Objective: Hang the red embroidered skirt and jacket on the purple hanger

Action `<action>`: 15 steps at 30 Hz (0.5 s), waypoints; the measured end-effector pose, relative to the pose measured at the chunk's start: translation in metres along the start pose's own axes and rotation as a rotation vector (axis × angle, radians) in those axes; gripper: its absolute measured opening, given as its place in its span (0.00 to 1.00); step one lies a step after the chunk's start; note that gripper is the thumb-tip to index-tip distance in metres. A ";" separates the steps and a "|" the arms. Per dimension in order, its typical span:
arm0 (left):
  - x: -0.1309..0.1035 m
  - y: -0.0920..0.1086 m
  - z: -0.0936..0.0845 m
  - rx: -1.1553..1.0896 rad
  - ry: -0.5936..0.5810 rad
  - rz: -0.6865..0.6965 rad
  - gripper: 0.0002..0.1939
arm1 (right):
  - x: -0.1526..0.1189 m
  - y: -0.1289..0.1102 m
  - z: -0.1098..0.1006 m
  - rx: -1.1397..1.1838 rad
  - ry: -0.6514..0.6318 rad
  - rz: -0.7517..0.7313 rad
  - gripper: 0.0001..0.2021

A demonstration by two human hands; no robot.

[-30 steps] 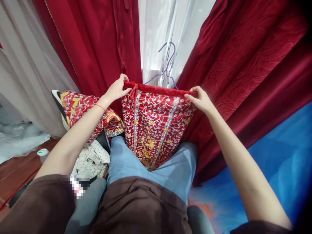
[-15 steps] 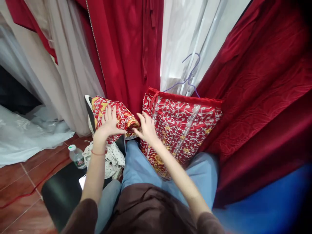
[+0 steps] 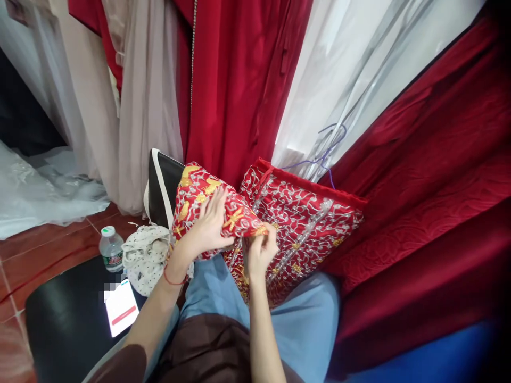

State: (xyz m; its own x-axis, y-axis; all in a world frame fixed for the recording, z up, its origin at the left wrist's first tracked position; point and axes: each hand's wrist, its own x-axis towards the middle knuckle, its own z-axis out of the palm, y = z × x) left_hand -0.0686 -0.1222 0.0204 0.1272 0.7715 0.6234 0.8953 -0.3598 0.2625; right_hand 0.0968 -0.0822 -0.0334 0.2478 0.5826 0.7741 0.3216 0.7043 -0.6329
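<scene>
A red embroidered garment (image 3: 199,183) with gold and silver patterns lies folded over my left thigh. My left hand (image 3: 211,221) rests flat on top of it, fingers stretched out. With its fingers pinched, my right hand (image 3: 262,247) grips the garment's right corner. Just beyond the right hand, a red embroidered skirt-like piece (image 3: 307,223) with silver scrolls hangs from a purple wire hanger (image 3: 325,157), its lower part between my knees. The underside of the folded garment is hidden.
Left of me, a black seat (image 3: 64,314) bears a lit phone (image 3: 122,308), a water bottle (image 3: 110,249) and a dotted white cloth (image 3: 146,260). A black bag (image 3: 162,186) with white straps stands behind the garment. Red drapes (image 3: 235,80) and pale gowns (image 3: 147,106) hang ahead.
My right hand has closed on the garment's corner and drawn it to the right. My left hand has slid right over the cloth. The view has shifted, showing more of the seat and phone.
</scene>
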 end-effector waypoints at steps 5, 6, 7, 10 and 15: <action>0.006 0.060 0.017 0.000 -0.134 0.011 0.28 | 0.016 0.009 -0.060 -0.115 0.116 -0.002 0.10; 0.010 0.068 0.019 -0.005 -0.184 -0.011 0.24 | 0.020 0.012 -0.070 -0.142 0.117 -0.016 0.10; 0.015 0.074 0.021 -0.016 -0.226 -0.028 0.20 | 0.023 0.016 -0.078 -0.170 0.112 -0.026 0.10; 0.035 0.083 0.021 -0.150 -0.239 -0.035 0.13 | 0.029 0.027 -0.095 -0.256 0.058 -0.071 0.15; 0.080 0.093 0.035 -0.490 -0.191 0.052 0.12 | 0.025 0.024 -0.114 -0.545 -0.250 -0.172 0.30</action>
State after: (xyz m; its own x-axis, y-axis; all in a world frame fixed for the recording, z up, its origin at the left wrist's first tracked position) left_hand 0.0395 -0.0758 0.0692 0.2830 0.8116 0.5111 0.5873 -0.5679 0.5767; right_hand 0.2144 -0.0970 -0.0276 -0.0497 0.6032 0.7961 0.7745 0.5266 -0.3506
